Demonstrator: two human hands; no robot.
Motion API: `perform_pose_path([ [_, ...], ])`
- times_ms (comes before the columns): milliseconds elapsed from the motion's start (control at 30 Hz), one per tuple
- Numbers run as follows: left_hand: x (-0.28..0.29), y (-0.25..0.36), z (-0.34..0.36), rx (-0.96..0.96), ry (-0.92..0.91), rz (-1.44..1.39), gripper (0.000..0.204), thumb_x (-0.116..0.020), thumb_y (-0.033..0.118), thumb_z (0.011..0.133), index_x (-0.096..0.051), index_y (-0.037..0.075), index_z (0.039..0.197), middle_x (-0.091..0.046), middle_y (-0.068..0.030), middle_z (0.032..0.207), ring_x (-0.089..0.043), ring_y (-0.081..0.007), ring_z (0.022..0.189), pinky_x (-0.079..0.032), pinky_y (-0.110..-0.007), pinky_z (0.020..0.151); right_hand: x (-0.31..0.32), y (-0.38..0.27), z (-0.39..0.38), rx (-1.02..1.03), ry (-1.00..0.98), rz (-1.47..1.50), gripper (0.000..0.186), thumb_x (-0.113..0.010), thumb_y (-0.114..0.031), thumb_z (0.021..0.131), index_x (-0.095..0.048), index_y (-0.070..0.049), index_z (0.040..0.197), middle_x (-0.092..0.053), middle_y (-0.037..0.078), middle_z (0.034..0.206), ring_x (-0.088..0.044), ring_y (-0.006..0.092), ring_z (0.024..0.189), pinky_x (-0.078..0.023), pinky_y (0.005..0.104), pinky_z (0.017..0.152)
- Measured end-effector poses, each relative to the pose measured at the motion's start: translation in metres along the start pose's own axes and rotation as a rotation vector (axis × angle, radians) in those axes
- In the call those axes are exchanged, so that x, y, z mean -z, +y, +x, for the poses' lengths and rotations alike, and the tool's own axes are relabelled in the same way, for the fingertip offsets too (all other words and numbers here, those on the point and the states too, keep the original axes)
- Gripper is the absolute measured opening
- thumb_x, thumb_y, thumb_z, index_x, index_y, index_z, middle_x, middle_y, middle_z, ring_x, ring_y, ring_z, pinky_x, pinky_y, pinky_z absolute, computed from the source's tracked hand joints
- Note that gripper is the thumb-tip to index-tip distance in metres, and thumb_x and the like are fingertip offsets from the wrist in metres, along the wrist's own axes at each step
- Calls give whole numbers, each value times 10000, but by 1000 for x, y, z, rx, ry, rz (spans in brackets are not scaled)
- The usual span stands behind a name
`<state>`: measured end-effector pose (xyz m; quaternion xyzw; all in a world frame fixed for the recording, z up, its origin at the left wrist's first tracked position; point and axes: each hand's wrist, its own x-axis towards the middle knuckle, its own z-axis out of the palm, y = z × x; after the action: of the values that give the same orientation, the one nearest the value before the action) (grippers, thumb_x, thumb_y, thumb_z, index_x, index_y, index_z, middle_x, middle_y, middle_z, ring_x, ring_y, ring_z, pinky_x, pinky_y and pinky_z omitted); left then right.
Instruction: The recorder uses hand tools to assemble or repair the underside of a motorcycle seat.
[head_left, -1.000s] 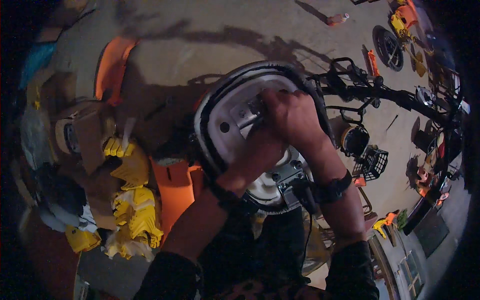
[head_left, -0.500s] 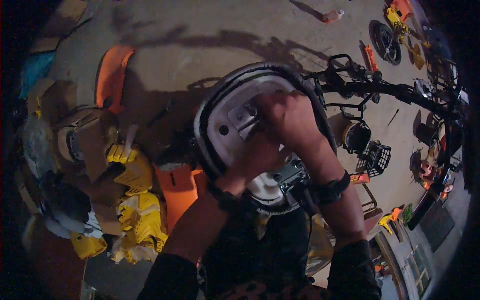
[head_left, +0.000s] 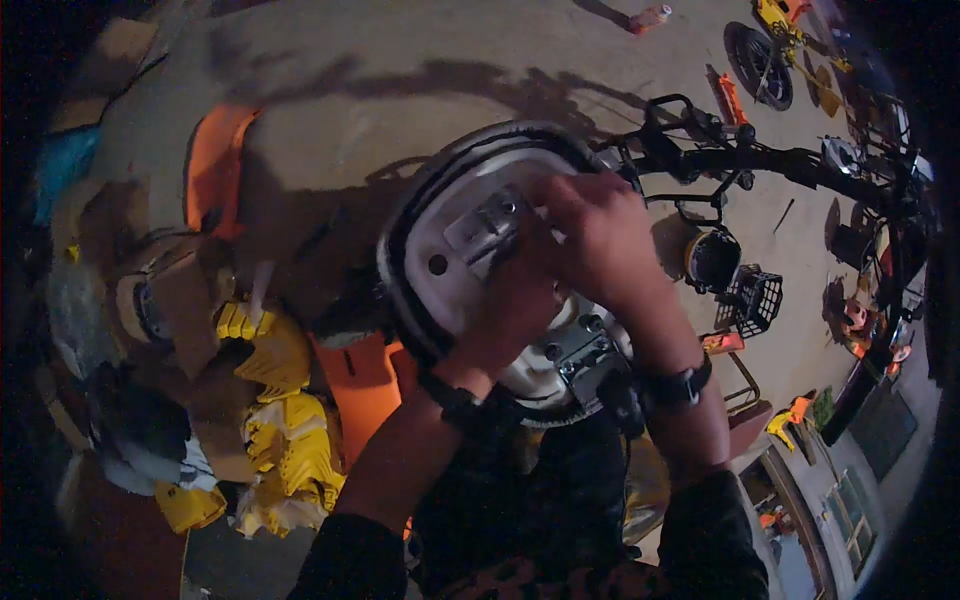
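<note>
At the nearest edge, a dark shirt (head_left: 575,578) carries reddish print, partly cut off and too dim to read, above dark trousers (head_left: 510,500). A band (head_left: 462,402) circles the left wrist and a dark watch (head_left: 690,386) the right; its face cannot be read.

Beyond the trousers sits a rounded pale shell (head_left: 425,235) with a dark, fuzzy rim. A metal bracket (head_left: 590,362) lies near its lower right edge. The left hand (head_left: 535,258) and right hand (head_left: 600,228) are together over the shell's middle, toward its far edge, the right partly covering the left. Their fingers are mostly hidden, so I cannot tell what they close on. Just left of them, a metal plate (head_left: 482,222) is set in the shell, with a round hole (head_left: 438,265) nearer its left edge.

Left of the shell's lower left edge stand an orange panel (head_left: 362,385) and crumpled-looking yellow parts (head_left: 290,445), then a cardboard box (head_left: 190,300). To the right are a bucket (head_left: 713,262), a black basket (head_left: 757,302) and a black tubular frame (head_left: 770,160). Farther over the floor (head_left: 400,60) lie a curved orange panel (head_left: 215,165), a spoked wheel (head_left: 757,65) and, at the top edge, a small bottle (head_left: 650,18), its markings too small to read.
</note>
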<state>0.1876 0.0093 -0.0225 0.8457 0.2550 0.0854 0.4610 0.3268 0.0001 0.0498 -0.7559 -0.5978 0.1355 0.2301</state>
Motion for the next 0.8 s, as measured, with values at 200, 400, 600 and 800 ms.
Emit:
perform_pose_path([
  [200, 13, -3, -2, 66, -141, -25, 390, -733, 252, 751, -608, 12, 1032, -568, -183, 1037, -572, -389, 952, -471, -448, 851, 65, -29, -48, -540, 360, 409, 129, -689, -123, 823, -612, -19, 808, -606, 78, 658, -567, 185, 551, -453, 308, 556],
  [400, 11, 15, 4, -53, -10, -55, 307, -764, 285, 737, -641, 52, 894, -573, -100, 907, -598, -295, 837, -493, -417, 729, 79, -49, -112, -693, 260, 485, 92, -676, -75, 832, -610, -15, 854, -628, 78, 683, -581, 131, 569, -457, 272, 545],
  [600, 34, 8, -35, -158, -76, 29, 243, -726, 192, 799, -653, 49, 982, -591, -83, 897, -612, -290, 802, -519, -382, 704, 68, -59, -124, -824, 104, 608, 119, -665, -85, 844, -588, 7, 848, -577, 21, 645, -520, 62, 593, -416, 234, 554],
  [800, 81, 24, -26, 73, 275, 240, 178, -653, 65, 846, -655, 31, 1021, -624, -98, 908, -639, -294, 803, -522, -366, 664, 41, -37, -114, -710, -209, 70, 200, -621, -230, 872, -592, -35, 834, -619, 113, 594, -595, 304, 500, -478, 374, 501],
])
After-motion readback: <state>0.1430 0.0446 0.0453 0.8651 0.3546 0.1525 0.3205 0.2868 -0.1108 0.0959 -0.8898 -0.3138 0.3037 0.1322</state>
